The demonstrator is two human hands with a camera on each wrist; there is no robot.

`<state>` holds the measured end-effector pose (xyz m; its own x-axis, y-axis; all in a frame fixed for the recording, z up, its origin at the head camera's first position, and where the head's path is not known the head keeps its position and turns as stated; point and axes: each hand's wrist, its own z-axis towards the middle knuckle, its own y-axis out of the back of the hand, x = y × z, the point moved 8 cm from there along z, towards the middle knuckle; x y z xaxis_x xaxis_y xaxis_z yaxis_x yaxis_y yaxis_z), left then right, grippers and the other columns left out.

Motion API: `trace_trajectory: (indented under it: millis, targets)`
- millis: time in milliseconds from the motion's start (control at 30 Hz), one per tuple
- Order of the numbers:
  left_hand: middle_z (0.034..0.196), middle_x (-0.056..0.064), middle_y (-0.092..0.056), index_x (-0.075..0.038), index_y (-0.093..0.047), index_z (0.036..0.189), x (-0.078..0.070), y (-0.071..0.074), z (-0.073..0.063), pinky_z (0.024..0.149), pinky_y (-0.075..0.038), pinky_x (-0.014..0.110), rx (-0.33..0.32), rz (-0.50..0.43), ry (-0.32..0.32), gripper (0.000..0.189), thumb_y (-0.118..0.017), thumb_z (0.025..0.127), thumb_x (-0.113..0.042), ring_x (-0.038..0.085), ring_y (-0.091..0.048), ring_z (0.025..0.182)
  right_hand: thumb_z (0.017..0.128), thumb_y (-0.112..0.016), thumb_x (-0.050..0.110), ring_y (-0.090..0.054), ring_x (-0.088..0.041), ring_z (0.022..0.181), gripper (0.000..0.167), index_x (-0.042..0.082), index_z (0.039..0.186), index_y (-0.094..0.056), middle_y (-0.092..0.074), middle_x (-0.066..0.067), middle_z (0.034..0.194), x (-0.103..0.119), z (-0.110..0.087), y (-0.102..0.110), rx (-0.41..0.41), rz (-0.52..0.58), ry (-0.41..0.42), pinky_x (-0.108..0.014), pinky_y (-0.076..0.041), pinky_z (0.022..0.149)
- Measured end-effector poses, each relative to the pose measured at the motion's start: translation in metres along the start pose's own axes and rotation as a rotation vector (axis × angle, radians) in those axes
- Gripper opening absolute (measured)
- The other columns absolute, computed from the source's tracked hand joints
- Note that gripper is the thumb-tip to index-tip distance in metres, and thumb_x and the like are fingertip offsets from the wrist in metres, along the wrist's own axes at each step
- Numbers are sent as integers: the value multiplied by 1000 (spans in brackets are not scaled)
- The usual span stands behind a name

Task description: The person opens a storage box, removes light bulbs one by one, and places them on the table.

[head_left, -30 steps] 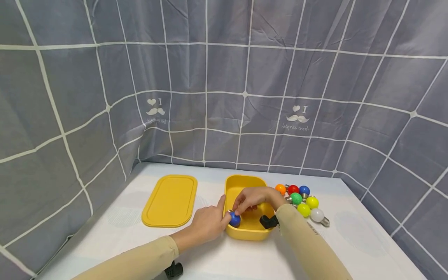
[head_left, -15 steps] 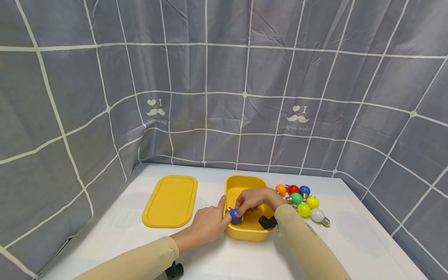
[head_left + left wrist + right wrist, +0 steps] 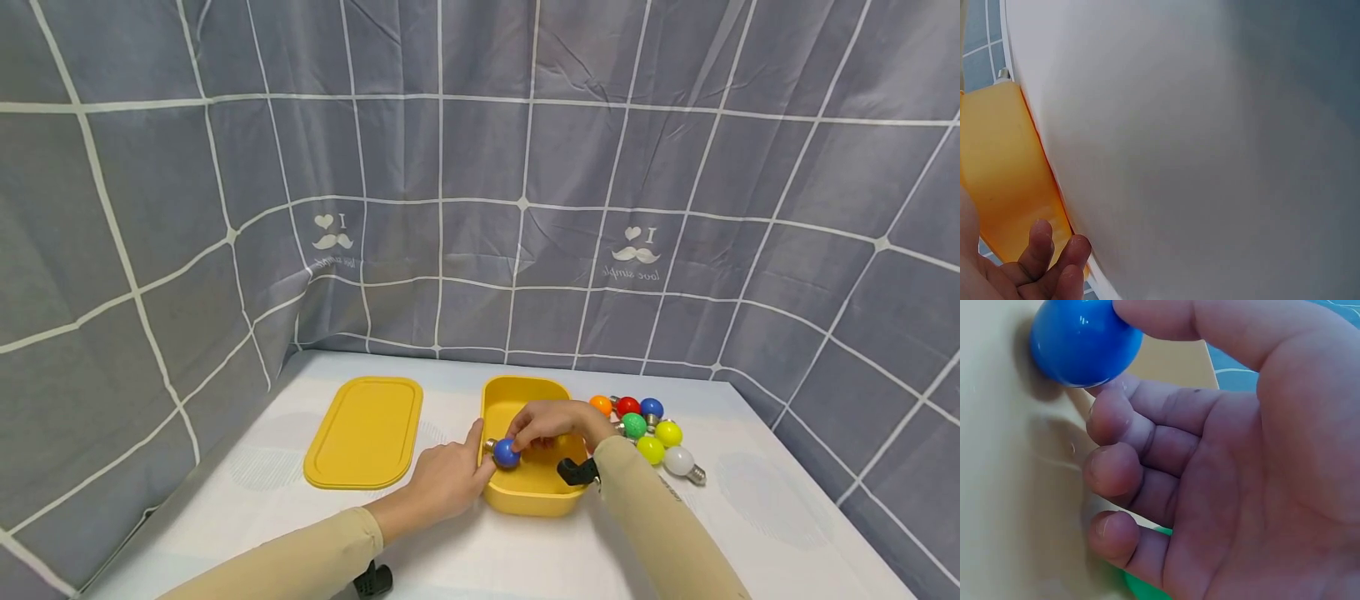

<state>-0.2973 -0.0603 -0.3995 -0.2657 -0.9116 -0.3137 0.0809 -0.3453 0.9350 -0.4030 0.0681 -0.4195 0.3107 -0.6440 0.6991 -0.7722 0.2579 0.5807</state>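
A blue light bulb point(image 3: 506, 454) with a screw base lies on its side at the left inside of a yellow box point(image 3: 528, 505). My right hand point(image 3: 552, 421) reaches into the box and pinches the blue glass between thumb and index finger; the other fingers curl loosely in the right wrist view. My left hand point(image 3: 447, 477) holds the box's left wall, its thumb over the rim and its index finger stretched along the side. In the left wrist view, several loosely bent fingers point(image 3: 1040, 237) show beside the box's outer wall.
A yellow lid point(image 3: 365, 432) lies flat to the left of the box. Several bulbs sit right of it: orange point(image 3: 601, 405), red point(image 3: 628, 407), blue point(image 3: 652, 407), green point(image 3: 634, 426), yellow point(image 3: 651, 450) and white point(image 3: 679, 461). A grey checked curtain point(image 3: 480, 250) hangs behind the table.
The blue bulb has turned and shifted slightly right and up within the box, so its metal base now points left. My left hand stays in place.
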Motion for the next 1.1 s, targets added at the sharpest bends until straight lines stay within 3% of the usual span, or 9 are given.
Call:
trace_trajectory:
  millis: [200, 600, 900, 1100]
  targets:
    - [53, -4, -46, -1, -35, 154, 0, -1, 0, 46, -32, 29, -1, -5, -10, 67, -43, 100, -40, 13, -43, 45, 88, -70, 30, -43, -17, 61, 20, 15, 101, -75, -54, -3, 73, 2, 0, -1, 16, -15, 7, -28, -35, 59]
    - [52, -5, -44, -2, -35, 154, 0, 0, 1, 44, -31, 29, -13, 2, -13, 67, -42, 99, -39, 13, -41, 44, 86, -69, 31, -41, -16, 59, 22, 14, 99, -74, -51, -1, 68, 10, -7, 9, -26, -45, 48, -28, -34, 57]
    - [52, -4, -45, -1, -35, 153, 0, 3, 0, 44, -32, 30, -25, -10, -20, 65, -44, 100, -36, 14, -41, 43, 87, -69, 33, -39, -25, 60, 23, 14, 100, -73, -47, -8, 64, 16, -33, 28, -106, -25, 35, -31, -34, 60]
    - [51, -4, -44, -1, -35, 153, -1, 3, -1, 44, -31, 29, -20, -4, -22, 65, -42, 99, -37, 14, -41, 43, 88, -65, 28, -40, -19, 58, 25, 10, 103, -73, -52, -7, 69, 17, -65, 45, -173, -40, 73, -26, -34, 55]
